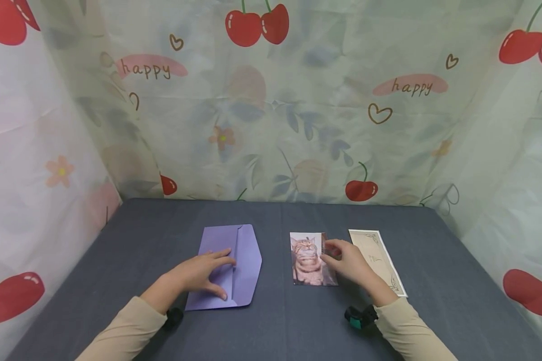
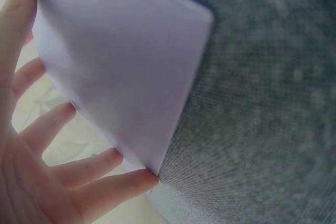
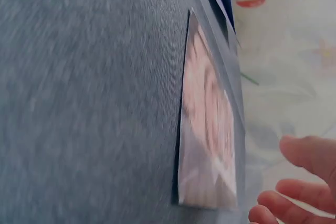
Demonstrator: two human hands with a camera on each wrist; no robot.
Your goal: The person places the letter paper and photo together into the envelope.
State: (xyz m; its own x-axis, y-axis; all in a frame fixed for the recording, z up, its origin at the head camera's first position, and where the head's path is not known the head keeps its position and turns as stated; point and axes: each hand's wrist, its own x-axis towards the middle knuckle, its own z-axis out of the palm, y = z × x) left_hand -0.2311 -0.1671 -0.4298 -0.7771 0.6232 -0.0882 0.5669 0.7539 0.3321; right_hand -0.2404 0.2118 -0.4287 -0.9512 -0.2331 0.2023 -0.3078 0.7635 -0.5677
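On the left half of the table lies a purple envelope (image 1: 248, 260), its pointed flap spread out to the right. My left hand (image 1: 203, 273) rests on it with fingers spread; in the left wrist view the fingertips (image 2: 113, 156) meet the edge of the purple paper (image 2: 126, 61). A cat picture card (image 1: 305, 258) lies flat right of the middle. Over its right edge hovers my right hand (image 1: 350, 263), thumb and fingers apart. The right wrist view shows that hand (image 3: 304, 182) beside the card (image 3: 205, 114), with a gap between them.
A beige card with a white border and corner ornaments (image 1: 375, 245) lies to the right, partly behind the right forearm. Dark grey cloth covers the table (image 1: 280, 331). Cherry-printed curtains (image 1: 298, 150) stand at the back and both sides.
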